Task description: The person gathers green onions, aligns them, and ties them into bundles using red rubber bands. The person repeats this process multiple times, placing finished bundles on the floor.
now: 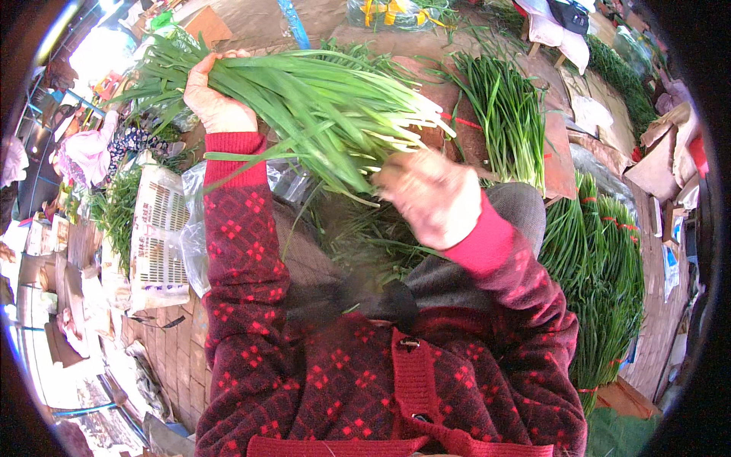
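My left hand (220,103) grips a loose bunch of garlic chives (308,97) around its leafy part. The pale stem ends fan out to the right. A few blades hang down over my left cuff. Close below the white ends is my right hand (431,194), blurred by motion with its fingers curled. Whether it pinches a blade cannot be made out. Another chive bunch (505,114) lies just beyond my right knee on a reddish-brown board (558,145), with a red tie (460,120) beside it.
Several chive bunches with red ties (599,285) are stacked to my right. At left stand a white plastic crate (160,234) bearing writing and a clear plastic bag (195,240). Loose leaves (365,228) litter the space between my knees. A blue pole (294,25) rises ahead. A person in pink (85,148) is at far left.
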### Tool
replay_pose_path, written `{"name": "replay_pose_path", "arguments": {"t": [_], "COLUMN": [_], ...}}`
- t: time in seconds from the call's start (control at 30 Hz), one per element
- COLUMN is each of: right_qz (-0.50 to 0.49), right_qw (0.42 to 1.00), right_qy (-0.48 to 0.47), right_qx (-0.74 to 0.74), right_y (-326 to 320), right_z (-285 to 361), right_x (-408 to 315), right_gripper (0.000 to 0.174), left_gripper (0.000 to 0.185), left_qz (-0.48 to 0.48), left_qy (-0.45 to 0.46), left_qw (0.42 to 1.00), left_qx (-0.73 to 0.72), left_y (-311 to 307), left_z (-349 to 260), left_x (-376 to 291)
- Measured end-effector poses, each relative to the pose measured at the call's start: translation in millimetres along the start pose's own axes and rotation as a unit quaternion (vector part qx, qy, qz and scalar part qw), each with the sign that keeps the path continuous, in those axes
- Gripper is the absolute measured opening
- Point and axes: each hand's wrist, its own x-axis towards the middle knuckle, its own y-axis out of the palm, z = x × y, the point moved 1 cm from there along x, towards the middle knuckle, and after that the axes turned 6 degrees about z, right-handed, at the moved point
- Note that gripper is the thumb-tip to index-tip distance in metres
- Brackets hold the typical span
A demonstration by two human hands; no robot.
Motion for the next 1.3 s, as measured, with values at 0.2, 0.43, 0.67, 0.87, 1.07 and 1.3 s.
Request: {"name": "replay_pose_path", "arguments": {"t": [0.2, 0.43, 0.67, 0.87, 1.07, 1.3], "right_qz": [0.003, -0.002, -0.032, -0.069, -0.091, -0.11], "right_qw": [0.996, 0.994, 0.989, 0.977, 0.984, 0.989], "right_qy": [0.09, 0.074, 0.079, 0.097, 0.041, 0.006], "right_qx": [-0.017, -0.085, -0.119, -0.174, -0.15, -0.098], "right_y": [22.1, 7.8, 18.9, 29.1, 26.1, 34.3], "right_z": [12.9, 7.0, -6.0, -12.7, -5.6, 8.2], "right_x": [-15.3, -12.2, 13.9, 24.0, 16.2, 13.8], "right_gripper": [0.037, 0.033, 0.028, 0.03, 0.029, 0.037], "left_gripper": [0.012, 0.012, 0.012, 0.011, 0.011, 0.01], "left_qz": [0.031, 0.071, 0.086, 0.112, 0.131, 0.13], "left_qy": [0.003, 0.003, -0.03, 0.002, -0.003, -0.002], "left_qw": [0.999, 0.997, 0.994, 0.993, 0.989, 0.986], "left_qx": [-0.022, -0.033, -0.057, -0.036, -0.068, -0.108], "left_y": [-10.3, -17.5, -20.4, -18.8, -21.2, -21.1], "left_z": [-8.9, -9.0, -4.7, -0.2, -1.1, 1.4], "left_x": [0.8, 1.3, -3.7, -9.5, -9.4, -6.5]}}
